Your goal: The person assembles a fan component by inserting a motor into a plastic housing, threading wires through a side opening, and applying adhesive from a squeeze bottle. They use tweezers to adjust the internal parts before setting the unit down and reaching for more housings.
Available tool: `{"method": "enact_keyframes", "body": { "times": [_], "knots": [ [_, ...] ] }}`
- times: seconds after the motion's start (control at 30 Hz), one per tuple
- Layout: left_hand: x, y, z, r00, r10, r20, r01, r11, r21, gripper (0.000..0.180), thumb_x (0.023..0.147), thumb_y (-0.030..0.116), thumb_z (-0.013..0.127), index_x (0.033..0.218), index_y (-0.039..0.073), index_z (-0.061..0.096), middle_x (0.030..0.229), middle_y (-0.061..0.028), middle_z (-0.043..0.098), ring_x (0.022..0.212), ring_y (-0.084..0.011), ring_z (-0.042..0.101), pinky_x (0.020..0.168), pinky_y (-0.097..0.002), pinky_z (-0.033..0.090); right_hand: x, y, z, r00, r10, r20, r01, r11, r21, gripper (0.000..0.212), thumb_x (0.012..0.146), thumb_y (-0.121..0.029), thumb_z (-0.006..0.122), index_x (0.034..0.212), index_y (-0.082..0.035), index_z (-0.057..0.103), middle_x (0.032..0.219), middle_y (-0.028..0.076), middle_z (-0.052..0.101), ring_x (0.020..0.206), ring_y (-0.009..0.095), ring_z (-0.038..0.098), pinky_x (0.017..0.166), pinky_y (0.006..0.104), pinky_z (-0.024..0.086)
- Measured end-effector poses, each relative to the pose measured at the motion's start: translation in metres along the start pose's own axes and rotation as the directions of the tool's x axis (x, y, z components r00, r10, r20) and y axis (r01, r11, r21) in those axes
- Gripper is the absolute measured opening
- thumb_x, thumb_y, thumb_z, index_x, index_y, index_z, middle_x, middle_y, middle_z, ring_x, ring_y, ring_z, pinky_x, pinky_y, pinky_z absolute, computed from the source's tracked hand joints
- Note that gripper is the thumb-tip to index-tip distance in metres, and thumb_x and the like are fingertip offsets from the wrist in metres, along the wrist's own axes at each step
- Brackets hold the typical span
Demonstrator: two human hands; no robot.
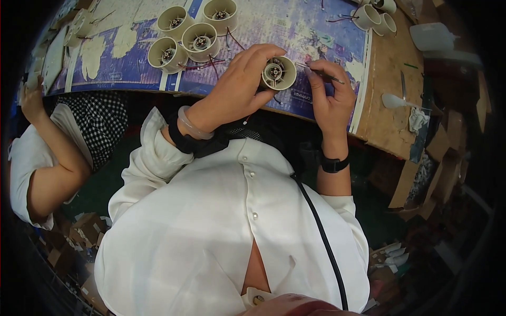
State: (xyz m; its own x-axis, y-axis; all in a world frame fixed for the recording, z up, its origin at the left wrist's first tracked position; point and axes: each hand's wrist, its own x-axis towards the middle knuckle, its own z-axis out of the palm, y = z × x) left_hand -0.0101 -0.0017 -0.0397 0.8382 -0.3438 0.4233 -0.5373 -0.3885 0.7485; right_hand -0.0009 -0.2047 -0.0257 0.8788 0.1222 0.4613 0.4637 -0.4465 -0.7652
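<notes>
My left hand (234, 87) is closed around a cream round fan housing (288, 79) and tilts its open end toward me. A small motor with thin vanes sits in the middle of that housing. Just right of it, my right hand (333, 97) pinches slim metal tweezers (331, 77) between thumb and fingers. The tweezers' tip points left at the housing's rim; whether it touches cannot be made out. Beyond my left hand, several matching fan housings (201, 43) stand grouped on the table, with red and dark wires (215, 67) trailing from them.
Worn blue-and-white sheeting covers the table (126, 73). More housings (367, 18) lie at the far right, near a translucent plastic container (431, 37) and a white-bladed tool (394, 101). A co-worker's arm (62, 145) reaches in at the left. Cardboard boxes (87, 231) stand on the floor.
</notes>
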Motion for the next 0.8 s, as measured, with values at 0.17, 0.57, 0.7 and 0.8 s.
{"method": "enact_keyframes", "body": {
  "times": [0.17, 0.57, 0.7, 0.8],
  "knots": [
    [-0.003, 0.002, -0.003, 1.0, -0.006, -0.002, 0.006, 0.998, 0.068, 0.064, 0.073, 0.002, 0.071, 0.131, 0.005, 0.044, 0.124, -0.013, 0.055, 0.115, -0.0331, 0.051, 0.1, -0.039, 0.039, -0.004, -0.007, 0.003, 0.981, 0.04, -0.191, -0.001, 0.98, 0.2, 0.012, 0.09, 0.0, 0.062, 0.102, 0.0, 0.059, 0.096, 0.011, 0.065, 0.084, 0.015, 0.06, 0.075, 0.026, 0.049],
    [-0.004, 0.0, 0.002, 0.999, 0.002, -0.051, 0.002, 0.997, 0.076, 0.067, 0.072, 0.002, 0.072, 0.133, 0.005, 0.044, 0.12, -0.0131, 0.057, 0.11, -0.034, 0.052, 0.095, -0.0402, 0.04, -0.014, -0.005, 0.022, 0.995, -0.073, -0.07, 0.087, 0.971, 0.221, 0.01, 0.087, -0.001, 0.066, 0.095, -0.001, 0.061, 0.091, 0.011, 0.065, 0.08, 0.019, 0.06, 0.069, 0.0272, 0.048],
    [-0.003, 0.0, 0.002, 0.998, 0.004, -0.06, 0.001, 0.997, 0.081, 0.067, 0.072, 0.002, 0.072, 0.133, 0.004, 0.044, 0.119, -0.0133, 0.057, 0.11, -0.034, 0.052, 0.095, -0.0404, 0.04, -0.013, -0.005, 0.023, 0.995, -0.066, -0.073, 0.079, 0.979, 0.189, 0.01, 0.086, -0.001, 0.067, 0.095, -0.001, 0.061, 0.09, 0.01, 0.065, 0.078, 0.019, 0.06, 0.069, 0.0271, 0.048],
    [-0.004, 0.0, 0.002, 0.999, -0.005, -0.053, 0.01, 0.997, 0.079, 0.067, 0.072, 0.003, 0.072, 0.133, 0.004, 0.043, 0.12, -0.0135, 0.056, 0.11, -0.0342, 0.052, 0.095, -0.0406, 0.04, -0.012, -0.007, 0.02, 0.996, -0.084, -0.025, 0.086, 0.986, 0.143, 0.01, 0.089, 0.0, 0.063, 0.098, 0.0, 0.058, 0.093, 0.011, 0.064, 0.082, 0.017, 0.06, 0.073, 0.0262, 0.048]
  ]
}}
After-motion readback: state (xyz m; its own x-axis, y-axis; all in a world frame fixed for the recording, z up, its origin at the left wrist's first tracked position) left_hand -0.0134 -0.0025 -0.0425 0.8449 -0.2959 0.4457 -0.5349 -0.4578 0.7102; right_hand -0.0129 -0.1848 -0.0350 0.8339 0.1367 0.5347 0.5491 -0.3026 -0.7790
